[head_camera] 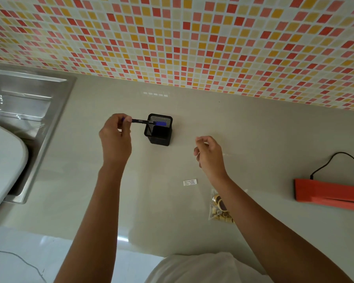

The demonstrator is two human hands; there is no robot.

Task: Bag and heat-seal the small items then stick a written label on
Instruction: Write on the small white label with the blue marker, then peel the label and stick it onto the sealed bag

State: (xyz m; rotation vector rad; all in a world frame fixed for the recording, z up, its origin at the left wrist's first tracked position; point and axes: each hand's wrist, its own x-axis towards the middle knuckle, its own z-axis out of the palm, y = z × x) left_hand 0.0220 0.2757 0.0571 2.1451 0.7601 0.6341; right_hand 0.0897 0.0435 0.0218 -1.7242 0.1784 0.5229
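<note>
My left hand (115, 137) grips a blue pen (145, 121) held level, its capped end over the mouth of a black mesh pen holder (158, 132). To the right, my right hand (207, 153) hovers above the counter with fingers loosely curled and nothing visible in them. A small white label (190, 182) with handwriting lies flat on the counter near my right wrist. Below it, a clear bag (219, 207) of small beige and brown items rests on the counter, partly hidden under my right forearm.
An orange heat sealer (327, 193) with a black cord (341, 158) lies at the right edge. A steel sink (29, 111) and a white curved object (2, 166) occupy the left. The mosaic tile wall (192, 37) rises behind the grey counter (253, 129).
</note>
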